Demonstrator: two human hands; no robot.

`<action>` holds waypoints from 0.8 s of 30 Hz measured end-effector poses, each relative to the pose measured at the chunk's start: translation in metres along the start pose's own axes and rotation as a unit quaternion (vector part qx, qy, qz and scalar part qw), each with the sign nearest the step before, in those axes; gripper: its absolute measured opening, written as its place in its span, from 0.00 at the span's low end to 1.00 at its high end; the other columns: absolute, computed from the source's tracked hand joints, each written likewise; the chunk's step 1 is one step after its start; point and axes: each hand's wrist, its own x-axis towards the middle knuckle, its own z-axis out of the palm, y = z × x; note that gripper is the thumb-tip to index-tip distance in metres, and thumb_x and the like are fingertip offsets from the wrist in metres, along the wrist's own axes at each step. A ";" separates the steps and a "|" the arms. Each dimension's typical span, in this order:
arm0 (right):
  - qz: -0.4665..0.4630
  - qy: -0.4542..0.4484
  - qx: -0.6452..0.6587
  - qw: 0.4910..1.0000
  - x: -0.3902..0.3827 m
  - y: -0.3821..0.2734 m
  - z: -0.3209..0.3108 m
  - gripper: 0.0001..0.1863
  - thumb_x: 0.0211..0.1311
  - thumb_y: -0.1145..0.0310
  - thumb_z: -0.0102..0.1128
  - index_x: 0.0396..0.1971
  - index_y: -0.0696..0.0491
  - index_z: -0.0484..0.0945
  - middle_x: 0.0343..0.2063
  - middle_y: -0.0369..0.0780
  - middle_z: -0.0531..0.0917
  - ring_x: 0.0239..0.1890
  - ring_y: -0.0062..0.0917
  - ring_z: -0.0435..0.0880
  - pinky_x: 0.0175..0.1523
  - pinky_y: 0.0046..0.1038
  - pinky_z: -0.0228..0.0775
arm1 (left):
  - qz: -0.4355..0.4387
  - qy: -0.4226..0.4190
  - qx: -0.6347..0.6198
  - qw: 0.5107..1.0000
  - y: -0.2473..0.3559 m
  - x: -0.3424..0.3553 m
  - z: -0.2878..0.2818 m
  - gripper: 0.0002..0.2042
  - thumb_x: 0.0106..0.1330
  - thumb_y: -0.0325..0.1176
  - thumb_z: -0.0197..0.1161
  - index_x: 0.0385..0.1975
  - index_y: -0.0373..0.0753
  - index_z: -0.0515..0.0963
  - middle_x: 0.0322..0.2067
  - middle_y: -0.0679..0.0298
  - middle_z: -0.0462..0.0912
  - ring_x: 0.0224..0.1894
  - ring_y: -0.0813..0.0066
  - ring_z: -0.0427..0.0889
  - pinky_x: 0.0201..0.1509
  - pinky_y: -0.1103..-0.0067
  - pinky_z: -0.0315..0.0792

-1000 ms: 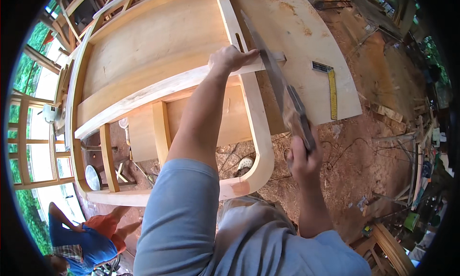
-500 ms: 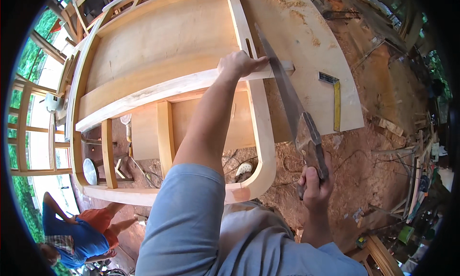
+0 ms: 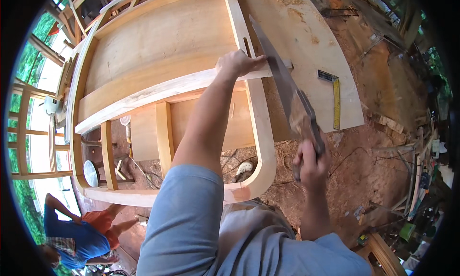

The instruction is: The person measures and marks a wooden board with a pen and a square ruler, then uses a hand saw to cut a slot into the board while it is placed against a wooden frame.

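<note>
My right hand (image 3: 312, 163) is wrapped round the handle of a handsaw (image 3: 283, 82), whose long grey blade slants up and away to the left. The blade crosses a pale wooden bar (image 3: 153, 97) near its right end, and a short stub of the bar shows past it. Just left of the blade, my left hand (image 3: 234, 64) presses down on the bar, its thumb stretched toward the saw and its fingers curled over the far side. The bar lies across a large wooden frame (image 3: 262, 127) with rounded corners. How deep the blade sits in the wood is hard to see.
A plywood sheet (image 3: 306, 51) with sawdust lies right of the frame, bearing a square with a yellow blade (image 3: 337, 103). Wood scraps (image 3: 390, 124) litter the earthen floor. At lower left is another person in a blue top (image 3: 79, 237).
The saw has slid forward and slightly left, its tip reaching farther out, and my right hand has moved with it. My left hand stays on the bar.
</note>
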 end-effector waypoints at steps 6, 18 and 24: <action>0.002 -0.004 -0.022 1.000 0.057 -0.002 0.015 0.12 0.79 0.67 0.49 0.54 0.57 0.72 0.20 0.31 0.72 0.18 0.12 0.72 0.23 0.19 0.68 | 0.014 0.006 0.002 1.000 0.016 0.002 -0.001 0.47 0.54 0.83 0.54 0.38 0.35 0.88 0.42 0.52 0.90 0.49 0.54 0.87 0.54 0.65 0.78; -0.030 0.016 -0.072 0.997 0.084 0.015 0.027 0.16 0.76 0.66 0.55 0.57 0.58 0.75 0.24 0.33 0.76 0.22 0.14 0.74 0.27 0.23 0.67 | 0.041 0.011 0.022 0.999 0.012 0.011 0.013 0.37 0.70 0.69 0.45 0.50 0.38 0.86 0.50 0.51 0.87 0.56 0.53 0.85 0.61 0.62 0.76; -0.045 -0.015 -0.067 0.997 0.029 0.006 0.012 0.22 0.75 0.67 0.55 0.63 0.61 0.71 0.29 0.35 0.78 0.26 0.16 0.75 0.32 0.25 0.69 | 0.023 0.028 0.024 0.999 -0.003 0.020 0.015 0.29 0.71 0.59 0.48 0.51 0.41 0.86 0.53 0.53 0.87 0.58 0.53 0.84 0.62 0.62 0.76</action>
